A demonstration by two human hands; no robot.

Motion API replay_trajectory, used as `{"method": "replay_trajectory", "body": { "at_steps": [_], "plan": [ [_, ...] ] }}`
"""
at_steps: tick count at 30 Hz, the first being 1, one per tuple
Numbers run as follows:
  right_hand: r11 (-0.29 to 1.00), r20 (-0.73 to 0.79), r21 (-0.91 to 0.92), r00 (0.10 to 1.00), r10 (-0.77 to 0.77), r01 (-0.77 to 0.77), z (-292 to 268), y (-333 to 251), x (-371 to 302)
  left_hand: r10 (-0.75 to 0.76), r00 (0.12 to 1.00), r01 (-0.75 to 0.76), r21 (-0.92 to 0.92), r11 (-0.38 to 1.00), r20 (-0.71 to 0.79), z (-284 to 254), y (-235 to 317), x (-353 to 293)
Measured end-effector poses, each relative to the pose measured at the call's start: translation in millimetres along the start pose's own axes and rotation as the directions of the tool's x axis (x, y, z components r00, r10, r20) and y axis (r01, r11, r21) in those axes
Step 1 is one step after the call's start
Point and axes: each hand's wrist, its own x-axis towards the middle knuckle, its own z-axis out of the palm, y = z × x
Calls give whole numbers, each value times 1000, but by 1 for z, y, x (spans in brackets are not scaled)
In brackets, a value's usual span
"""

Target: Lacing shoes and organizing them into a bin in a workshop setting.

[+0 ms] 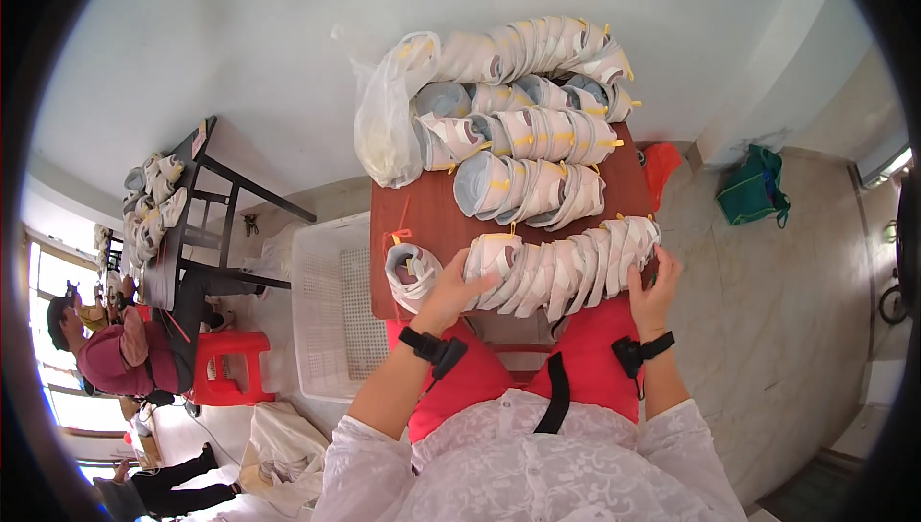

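A row of nested white and pale pink shoe uppers [566, 268] lies along the front of the brown table [422, 215]. My left hand [459, 290] grips the row's left end, thumb over the near side and fingers partly hidden behind it. At the right end, my right hand [654, 290] holds the last upper with thumb and fingers curved around it. One single shoe upper [413, 272] with an orange-red string [399, 234] stands at the table's left corner, just beside my left hand.
More rows of nested uppers [537, 133] are stacked behind, with a clear plastic bag [389, 129] at their left. A white crate [331, 311] adjoins the table. Further left are a red stool [230, 364] and a seated person [125, 354]. A green bag [755, 186] lies right.
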Motion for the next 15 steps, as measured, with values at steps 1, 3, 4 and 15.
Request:
{"method": "replay_trajectory", "body": {
  "at_steps": [1,3,4,15],
  "plan": [
    [987,-3,-132,995,-95,94,-5,-1,6,-1,1000,1,-1,1000,-4,0,-3,-1],
    [984,62,-95,987,-148,154,-19,-1,26,185,981,-168,211,963,-59,2,-10,-2],
    [977,120,-56,973,-199,207,-25,-3,34,184,981,-168,212,963,-56,4,-6,-1],
    [954,294,-272,955,-38,122,-5,-93,15,357,922,-225,548,806,-147,17,3,4]
  ]
}}
